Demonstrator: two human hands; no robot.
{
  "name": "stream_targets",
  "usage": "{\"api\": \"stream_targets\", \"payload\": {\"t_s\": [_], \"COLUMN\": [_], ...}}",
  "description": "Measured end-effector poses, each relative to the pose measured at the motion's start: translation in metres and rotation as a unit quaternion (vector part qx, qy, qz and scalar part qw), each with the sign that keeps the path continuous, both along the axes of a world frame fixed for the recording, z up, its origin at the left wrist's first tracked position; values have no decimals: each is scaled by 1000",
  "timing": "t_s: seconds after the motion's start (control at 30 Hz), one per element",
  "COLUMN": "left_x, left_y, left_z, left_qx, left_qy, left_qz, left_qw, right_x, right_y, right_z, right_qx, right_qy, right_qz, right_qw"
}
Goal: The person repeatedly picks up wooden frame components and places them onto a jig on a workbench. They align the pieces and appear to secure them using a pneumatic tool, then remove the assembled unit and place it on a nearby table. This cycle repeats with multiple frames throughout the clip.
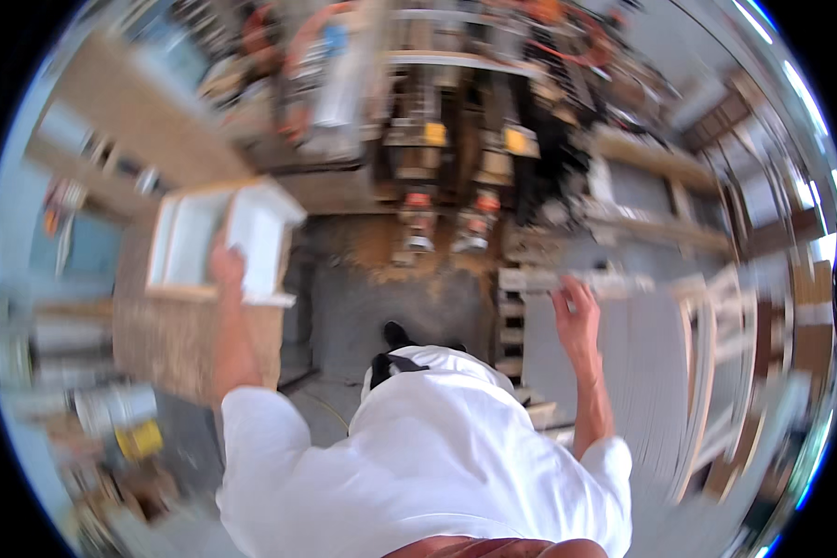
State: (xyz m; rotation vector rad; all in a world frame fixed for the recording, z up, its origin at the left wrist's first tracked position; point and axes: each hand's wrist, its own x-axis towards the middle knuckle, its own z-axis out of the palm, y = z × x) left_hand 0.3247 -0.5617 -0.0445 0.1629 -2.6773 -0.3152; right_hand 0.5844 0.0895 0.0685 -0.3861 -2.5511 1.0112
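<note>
White two-bay box (257,244) sat on the left, on the brown counter (195,339), open side facing you. Your left hand (227,267) was at its middle divider (229,212), fingers partly curled; blur hid whether it gripped or just rested, so couldn't tell. Your right hand (578,314) was half open on the right, nothing visible in it, by the far end of the grey panel stack (614,372); contact unclear. Judgement: divider alone was a marginal hold. You wanted even pressure, no sideways pull, and the right hand on the box too for any lift.
</note>
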Motion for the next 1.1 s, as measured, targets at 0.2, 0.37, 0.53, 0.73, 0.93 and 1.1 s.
{"api": "stream_targets", "payload": {"t_s": [0.2,0.37,0.53,0.73,0.93,1.1], "left_x": [-5,-3,67,174,199,152], "left_y": [17,107,323,516,589,553], "left_z": [13,31,52,108,188,171], "left_qx": [-62,-24,210,378,724,824], "left_qy": [-60,72,4,-226,-495,-417], "left_qz": [33,-11,-234,-549,-439,-291], "left_qw": [996,997,949,710,197,251], "right_x": [82,181,212,155,62,1], "right_y": [73,123,118,106,57,29], "right_z": [121,153,154,160,141,142], "right_qx": [268,394,218,322,293,181], "right_qy": [169,-110,-106,4,47,-88], "right_qz": [-124,-371,-374,-240,-50,68], "right_qw": [940,834,895,916,954,977]}}
